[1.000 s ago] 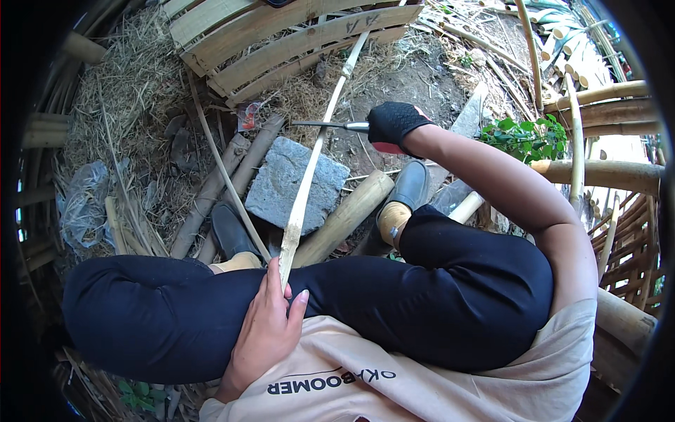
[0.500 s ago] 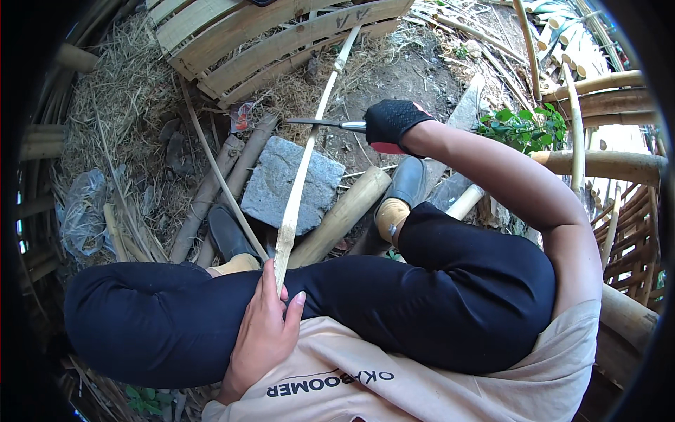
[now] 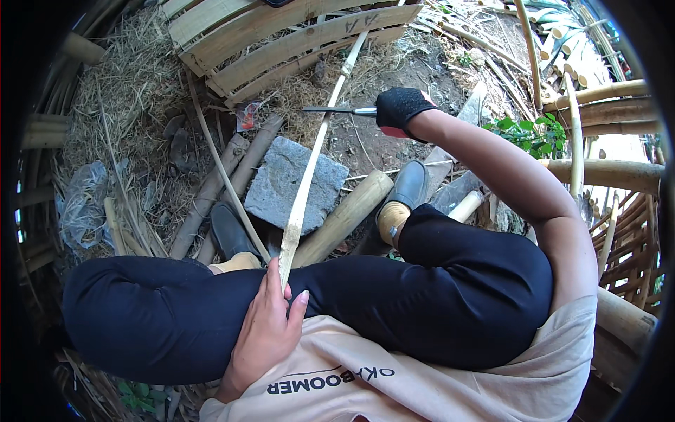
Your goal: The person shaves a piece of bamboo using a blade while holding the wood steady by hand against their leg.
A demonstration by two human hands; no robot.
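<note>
Dark navy cloth trousers [image 3: 464, 295] are worn with, on their near side, a loose beige T-shirt [image 3: 492, 383] bearing black block lettering [image 3: 313, 386]; beyond them come tan fabric socks [image 3: 391, 220], grey round-toed shoes [image 3: 408, 184] and, on the right hand [image 3: 406, 114], a black textured glove [image 3: 399, 107] with red patches [image 3: 395, 131]. The left hand [image 3: 271, 329] is bare.

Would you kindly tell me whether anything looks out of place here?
A crumpled clear plastic bag and a red wrapper lie on the ground, looking like litter; also, the right hand is gloved, the left hand bare.

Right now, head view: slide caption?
Bare left hand holds a long pale bamboo strip; black-gloved right hand holds a thin dark-bladed knife across it.
</note>
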